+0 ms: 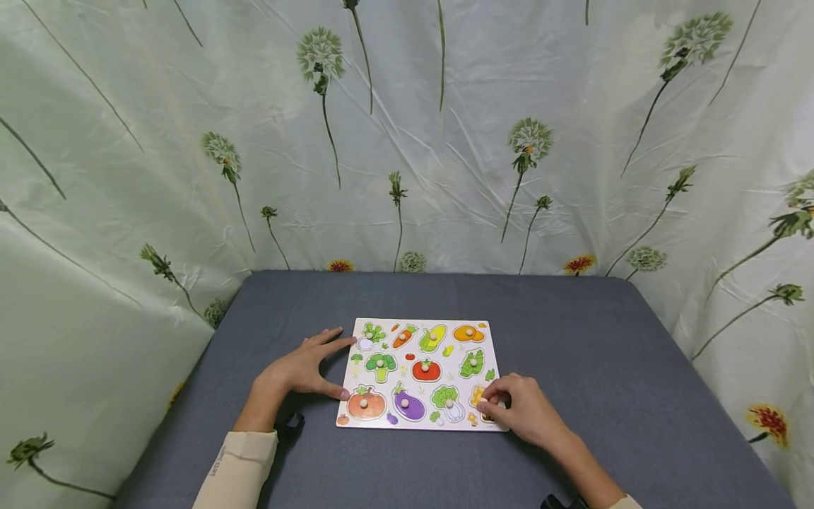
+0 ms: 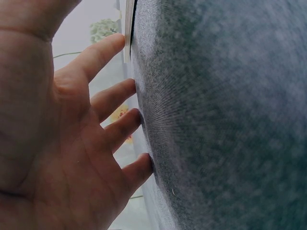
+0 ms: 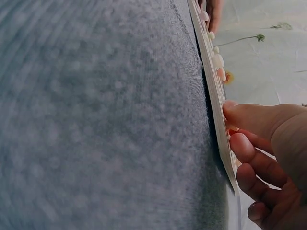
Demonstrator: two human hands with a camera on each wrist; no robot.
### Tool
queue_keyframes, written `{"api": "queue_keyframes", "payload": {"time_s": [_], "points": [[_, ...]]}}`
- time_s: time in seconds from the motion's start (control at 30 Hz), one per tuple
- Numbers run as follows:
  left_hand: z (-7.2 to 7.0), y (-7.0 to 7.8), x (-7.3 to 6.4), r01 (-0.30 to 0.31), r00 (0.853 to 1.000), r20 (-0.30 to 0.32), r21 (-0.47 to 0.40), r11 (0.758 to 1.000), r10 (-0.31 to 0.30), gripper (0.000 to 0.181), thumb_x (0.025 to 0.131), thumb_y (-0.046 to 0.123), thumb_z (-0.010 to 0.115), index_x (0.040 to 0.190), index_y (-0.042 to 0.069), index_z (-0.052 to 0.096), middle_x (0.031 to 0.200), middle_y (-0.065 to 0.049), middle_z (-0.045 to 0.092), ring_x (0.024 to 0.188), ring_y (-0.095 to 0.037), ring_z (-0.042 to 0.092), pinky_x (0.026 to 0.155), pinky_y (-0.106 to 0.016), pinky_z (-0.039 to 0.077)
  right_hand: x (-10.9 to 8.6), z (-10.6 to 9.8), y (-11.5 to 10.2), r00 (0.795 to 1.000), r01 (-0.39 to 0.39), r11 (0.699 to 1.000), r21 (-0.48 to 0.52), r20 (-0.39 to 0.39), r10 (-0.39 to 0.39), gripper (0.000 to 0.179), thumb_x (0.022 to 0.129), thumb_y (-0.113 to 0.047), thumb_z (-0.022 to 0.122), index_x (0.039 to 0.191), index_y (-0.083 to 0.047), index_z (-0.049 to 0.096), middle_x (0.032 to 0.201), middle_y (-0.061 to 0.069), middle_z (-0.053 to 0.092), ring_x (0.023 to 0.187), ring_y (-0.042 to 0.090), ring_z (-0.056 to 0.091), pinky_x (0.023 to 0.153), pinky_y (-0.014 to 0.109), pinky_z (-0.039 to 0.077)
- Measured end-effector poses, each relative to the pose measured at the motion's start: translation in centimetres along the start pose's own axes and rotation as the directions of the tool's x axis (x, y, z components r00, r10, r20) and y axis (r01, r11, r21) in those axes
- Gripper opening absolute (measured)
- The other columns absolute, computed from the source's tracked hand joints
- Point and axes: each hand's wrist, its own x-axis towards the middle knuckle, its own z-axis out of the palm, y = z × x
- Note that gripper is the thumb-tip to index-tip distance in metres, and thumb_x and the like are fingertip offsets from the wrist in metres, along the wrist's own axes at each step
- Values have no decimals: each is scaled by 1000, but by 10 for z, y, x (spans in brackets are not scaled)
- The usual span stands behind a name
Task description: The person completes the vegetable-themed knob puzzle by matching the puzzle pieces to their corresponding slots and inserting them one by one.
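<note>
A wooden vegetable peg puzzle board lies flat on the table. Its knobbed pieces include a pumpkin, an eggplant, a tomato and a broccoli, all sitting in the board. At the left edge my left hand is spread, with thumb and index fingertip touching the board and the other fingertips on the cloth. My right hand is over the bottom right corner, pinching the yellow mushroom piece between thumb and fingers. Those fingers hide much of the piece and its knob.
Dark grey cloth covers the table. Behind and beside it hangs a pale curtain printed with dandelions. A small black object is by my left wrist.
</note>
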Motion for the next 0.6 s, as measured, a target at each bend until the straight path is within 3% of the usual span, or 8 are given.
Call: {"api": "queue_keyframes", "payload": {"time_s": [0.6], "points": [[0,-1,0,-8,1000,2,-16,1000,8,112,66,60,91,159,24,42,170,-19,24,156,-52,13,119,-76,13,1,3,3,1000,-7,1000,0,10,7,12,84,-24,87,85,-21,75,74,-18,60,71,1,53,66,20,45]]}}
